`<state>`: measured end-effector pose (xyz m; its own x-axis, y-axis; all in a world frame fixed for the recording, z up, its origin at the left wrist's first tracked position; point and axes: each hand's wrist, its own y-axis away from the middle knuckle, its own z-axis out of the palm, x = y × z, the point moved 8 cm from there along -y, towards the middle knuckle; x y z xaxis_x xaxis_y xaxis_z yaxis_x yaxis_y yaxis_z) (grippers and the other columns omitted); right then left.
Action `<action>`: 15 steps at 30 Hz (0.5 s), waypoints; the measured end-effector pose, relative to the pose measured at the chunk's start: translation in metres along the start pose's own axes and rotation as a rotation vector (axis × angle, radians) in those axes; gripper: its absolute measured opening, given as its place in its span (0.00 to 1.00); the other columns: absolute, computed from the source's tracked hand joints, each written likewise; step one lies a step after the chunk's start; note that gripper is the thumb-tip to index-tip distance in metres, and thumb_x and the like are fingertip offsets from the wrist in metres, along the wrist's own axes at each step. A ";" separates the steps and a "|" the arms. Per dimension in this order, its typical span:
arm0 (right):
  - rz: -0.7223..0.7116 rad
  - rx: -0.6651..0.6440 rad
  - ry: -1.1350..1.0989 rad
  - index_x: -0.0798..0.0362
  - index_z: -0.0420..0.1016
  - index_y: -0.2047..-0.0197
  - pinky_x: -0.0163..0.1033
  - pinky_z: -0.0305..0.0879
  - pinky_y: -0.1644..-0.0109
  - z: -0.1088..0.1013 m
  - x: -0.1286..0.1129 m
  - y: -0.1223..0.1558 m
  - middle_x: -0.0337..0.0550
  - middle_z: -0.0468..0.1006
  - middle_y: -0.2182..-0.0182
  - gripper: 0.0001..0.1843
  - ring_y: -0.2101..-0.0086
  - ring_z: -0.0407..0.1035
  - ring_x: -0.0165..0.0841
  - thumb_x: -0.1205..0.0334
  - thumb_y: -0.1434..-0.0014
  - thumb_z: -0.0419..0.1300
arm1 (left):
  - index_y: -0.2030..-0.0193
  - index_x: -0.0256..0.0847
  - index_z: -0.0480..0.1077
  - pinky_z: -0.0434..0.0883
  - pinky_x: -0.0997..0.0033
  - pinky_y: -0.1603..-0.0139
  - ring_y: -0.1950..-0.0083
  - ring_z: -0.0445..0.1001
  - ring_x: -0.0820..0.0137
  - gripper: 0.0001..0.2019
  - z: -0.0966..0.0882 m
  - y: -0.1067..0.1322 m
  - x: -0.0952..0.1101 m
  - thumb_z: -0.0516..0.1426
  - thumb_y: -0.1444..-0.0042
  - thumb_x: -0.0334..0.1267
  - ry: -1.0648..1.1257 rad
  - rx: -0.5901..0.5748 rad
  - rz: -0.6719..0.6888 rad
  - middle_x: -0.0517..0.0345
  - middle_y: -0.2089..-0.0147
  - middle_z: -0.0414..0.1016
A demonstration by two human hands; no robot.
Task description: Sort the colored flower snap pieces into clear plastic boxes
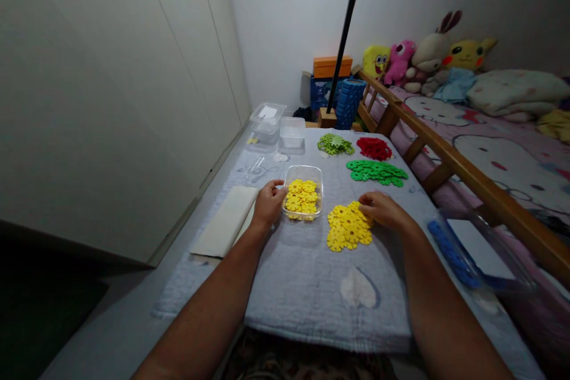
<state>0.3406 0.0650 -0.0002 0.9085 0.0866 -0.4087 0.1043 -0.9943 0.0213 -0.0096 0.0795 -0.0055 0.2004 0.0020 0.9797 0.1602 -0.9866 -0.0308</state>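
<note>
A clear plastic tub point(319, 176) holds several yellow flower-shaped discs and stands on a pale blue quilted cloth point(307, 273). My left hand point(268, 202) grips the tub's left rim with curled fingers. Right of the tub lies a loose pile of yellow discs point(346, 228). My right hand point(382, 209) rests on the pile's right edge, fingers bent down onto the discs. Whether a disc is pinched in those fingers is hidden.
Farther back lie piles of light green discs point(335, 143), red discs point(374, 148) and dark green discs point(376, 171). Empty clear tubs point(292, 133) and lids stand at the back left. A tub with blue discs point(449, 252) sits right. A wooden bed rail point(463, 169) runs along the right; cupboards stand left.
</note>
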 end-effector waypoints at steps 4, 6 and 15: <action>0.021 -0.020 -0.088 0.52 0.79 0.68 0.37 0.62 0.63 0.006 0.000 0.002 0.40 0.81 0.71 0.05 0.68 0.71 0.33 0.61 0.47 0.63 | 0.54 0.37 0.77 0.54 0.72 0.74 0.76 0.60 0.73 0.22 0.001 0.000 0.000 0.60 0.50 0.50 -0.006 -0.009 0.005 0.69 0.77 0.60; 0.013 0.002 -0.136 0.51 0.79 0.67 0.37 0.62 0.65 0.006 0.000 0.003 0.41 0.81 0.71 0.06 0.69 0.71 0.34 0.59 0.46 0.63 | 0.54 0.38 0.77 0.54 0.72 0.74 0.76 0.59 0.73 0.22 0.000 0.000 0.000 0.60 0.50 0.51 -0.012 -0.004 0.009 0.69 0.77 0.60; -0.013 0.014 -0.182 0.52 0.81 0.58 0.42 0.70 0.56 0.014 0.000 0.008 0.43 0.81 0.64 0.14 0.62 0.75 0.39 0.59 0.49 0.71 | 0.54 0.38 0.76 0.53 0.73 0.74 0.76 0.58 0.73 0.23 0.001 0.001 -0.001 0.61 0.51 0.51 0.018 -0.009 0.001 0.69 0.77 0.59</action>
<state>0.3353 0.0562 -0.0126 0.8190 0.0884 -0.5670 0.1092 -0.9940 0.0027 -0.0090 0.0784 -0.0071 0.1833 -0.0022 0.9831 0.1509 -0.9881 -0.0304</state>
